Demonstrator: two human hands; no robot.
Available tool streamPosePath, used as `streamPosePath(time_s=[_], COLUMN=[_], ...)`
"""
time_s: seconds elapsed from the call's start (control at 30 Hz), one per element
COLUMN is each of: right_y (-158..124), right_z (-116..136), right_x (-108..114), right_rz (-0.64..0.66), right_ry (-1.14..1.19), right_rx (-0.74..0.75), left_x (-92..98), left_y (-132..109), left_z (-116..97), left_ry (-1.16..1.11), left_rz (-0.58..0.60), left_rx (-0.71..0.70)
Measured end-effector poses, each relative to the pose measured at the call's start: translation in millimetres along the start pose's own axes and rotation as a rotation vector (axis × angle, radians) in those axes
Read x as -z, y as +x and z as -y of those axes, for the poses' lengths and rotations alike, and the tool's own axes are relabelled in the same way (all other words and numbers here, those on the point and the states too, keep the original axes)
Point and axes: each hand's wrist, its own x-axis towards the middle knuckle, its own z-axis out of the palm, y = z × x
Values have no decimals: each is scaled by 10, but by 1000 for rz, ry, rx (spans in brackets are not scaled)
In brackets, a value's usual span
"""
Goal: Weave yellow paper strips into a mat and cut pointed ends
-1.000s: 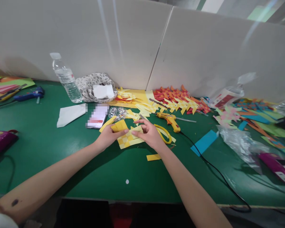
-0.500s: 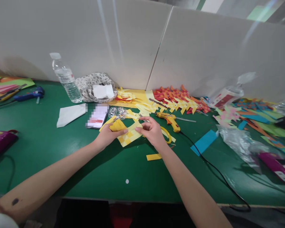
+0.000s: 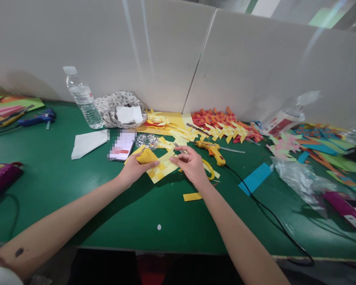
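Note:
A woven yellow paper piece (image 3: 161, 171), checkered in pale and deeper yellow, is held above the green table. My left hand (image 3: 133, 168) is closed on its left part, thumb on top, with deeper yellow strips bent up beside the fingers. At the upper right edge, my right hand (image 3: 190, 162) pinches the paper between thumb and fingers. A yellow loop like a scissors handle (image 3: 210, 169) shows behind the right hand, and a thin metal tip shows by its fingertips; whether the hand grips that tool cannot be made out.
A yellow glue gun (image 3: 212, 150) lies to the right, its cord crossing the table (image 3: 121, 225). Behind are red and yellow woven paper fish (image 3: 219, 124). A phone (image 3: 123, 145), a water bottle (image 3: 84, 99) and a blue paper strip (image 3: 255, 178) lie or stand around.
My right thumb and fingers have shifted very slightly at the paper's edge. Otherwise both hands and the paper stay nearly where they were.

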Motion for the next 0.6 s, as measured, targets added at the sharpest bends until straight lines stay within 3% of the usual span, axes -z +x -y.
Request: streamPosePath(time_s=[0.33, 0.6], right_y=[-23, -45], right_z=[-11, 32], right_x=[-34, -52], right_rz=[-19, -58], right_ry=[67, 60], right_rx=[48, 93], left_x=[16, 4], left_y=[11, 34], left_z=[-7, 21], left_ry=[-137, -146], left_rz=[102, 94], left_rx=[-6, -2])
